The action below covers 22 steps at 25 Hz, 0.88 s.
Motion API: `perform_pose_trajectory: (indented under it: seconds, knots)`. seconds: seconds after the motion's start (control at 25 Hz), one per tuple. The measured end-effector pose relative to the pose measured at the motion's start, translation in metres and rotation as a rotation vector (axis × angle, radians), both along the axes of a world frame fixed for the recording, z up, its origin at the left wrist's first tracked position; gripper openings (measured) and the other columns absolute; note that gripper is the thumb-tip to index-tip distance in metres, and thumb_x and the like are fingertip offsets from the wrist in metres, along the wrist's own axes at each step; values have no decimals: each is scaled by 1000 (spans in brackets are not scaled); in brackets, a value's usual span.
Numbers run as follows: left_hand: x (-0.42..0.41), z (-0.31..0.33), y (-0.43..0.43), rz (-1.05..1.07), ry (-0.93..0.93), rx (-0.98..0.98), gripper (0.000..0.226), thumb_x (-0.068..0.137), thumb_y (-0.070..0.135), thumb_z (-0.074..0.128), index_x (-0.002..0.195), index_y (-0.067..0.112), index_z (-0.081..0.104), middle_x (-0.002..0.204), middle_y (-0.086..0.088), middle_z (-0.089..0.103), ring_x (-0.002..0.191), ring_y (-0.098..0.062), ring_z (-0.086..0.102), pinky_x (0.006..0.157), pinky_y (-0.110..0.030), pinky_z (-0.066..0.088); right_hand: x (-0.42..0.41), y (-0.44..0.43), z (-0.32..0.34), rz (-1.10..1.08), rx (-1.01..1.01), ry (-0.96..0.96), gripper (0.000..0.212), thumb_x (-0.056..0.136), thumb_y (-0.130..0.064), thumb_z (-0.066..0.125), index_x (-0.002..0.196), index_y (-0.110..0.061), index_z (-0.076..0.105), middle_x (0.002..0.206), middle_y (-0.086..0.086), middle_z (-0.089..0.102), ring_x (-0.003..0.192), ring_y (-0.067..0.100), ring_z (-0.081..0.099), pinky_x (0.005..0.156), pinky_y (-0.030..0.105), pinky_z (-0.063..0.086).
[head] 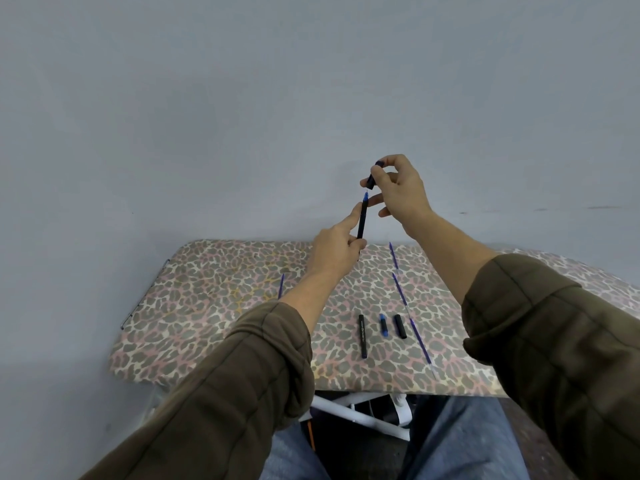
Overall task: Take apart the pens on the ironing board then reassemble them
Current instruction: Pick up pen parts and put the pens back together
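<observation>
Left hand (334, 245) grips pen barrel (362, 220) at lower end, tip up, raised above ironing board (207, 306). Right hand (403, 192) pinches cap (371, 178) just above tip, not touching it. Parts look light, stiff and smooth, likely slippery; hold mid-barrel. On board: loose barrel (362, 336), blue nib section (383, 325), second cap (400, 326), thin refills (401, 292), probably bendy. No containers seen.

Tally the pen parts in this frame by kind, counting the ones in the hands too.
Barrels: 2, held barrel in the left hand, loose barrel on the ironing board
Caps: 2, held cap in the right hand, loose cap
Short blue piece: 1
Thin blue refills: 4, left refill, far refill, middle refill, near refill
Total: 9
</observation>
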<state>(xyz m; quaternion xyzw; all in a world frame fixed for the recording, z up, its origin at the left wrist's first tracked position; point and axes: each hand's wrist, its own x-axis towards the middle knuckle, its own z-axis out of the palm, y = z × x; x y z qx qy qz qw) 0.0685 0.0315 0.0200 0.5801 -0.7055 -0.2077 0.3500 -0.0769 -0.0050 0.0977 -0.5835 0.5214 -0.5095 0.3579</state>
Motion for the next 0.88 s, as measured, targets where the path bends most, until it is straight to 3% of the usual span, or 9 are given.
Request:
perform_pose_trajectory:
  seconds: [0.16,0.32,0.4,0.48,0.56,0.64,0.76,0.88]
  knots:
    - [1,0,2,-10,-15,-9,74,97,25,70,156,47,30,68,9,68,59,-4,59,55,-12,36,1,3,2,19,-7,87,11,106,-30,54,116,-25,56,97,-5,80,73,19,78,48,29,49]
    - [1,4,2,5,1,26,65,98,25,68,156,30,40,90,3,79,80,-14,71,70,-25,49,4,6,0,59,34,135,14,105,-28,56,117,-22,59,94,-4,80,75,19,78,52,30,51]
    - [1,6,0,25,21,38,48,97,23,67,144,19,57,94,-1,80,83,-18,73,83,-34,57,7,7,-3,76,46,157,14,105,-29,56,117,-23,59,93,-4,80,76,19,77,54,31,52]
    - [1,7,-1,49,63,45,27,95,20,68,122,15,72,92,-4,79,78,-21,74,83,-42,59,9,6,-6,89,55,195,14,104,-30,57,117,-25,60,92,-4,80,76,20,77,55,31,53]
    - [2,6,-1,59,81,56,18,95,19,68,109,13,76,89,-4,78,77,-22,73,81,-43,59,10,4,-10,99,65,241,17,103,-30,58,120,-27,59,92,-4,80,76,20,77,55,30,53]
    - [3,6,0,68,85,62,16,95,17,66,107,14,76,87,-3,78,79,-23,73,81,-43,59,10,3,-16,113,46,319,34,100,-30,63,133,-31,54,96,-3,80,77,17,77,58,29,55]
    - [5,6,-3,88,89,47,13,95,15,64,102,14,76,86,-3,77,80,-24,73,79,-43,59,10,1,-28,134,-10,479,76,92,-31,74,156,-38,33,99,-7,76,83,15,72,75,28,55]
    - [4,4,-3,92,83,56,11,94,13,65,98,15,75,84,-3,77,79,-25,73,77,-44,59,11,-3,-35,111,-54,539,81,90,-28,76,157,-41,31,91,-12,74,82,9,68,80,29,53]
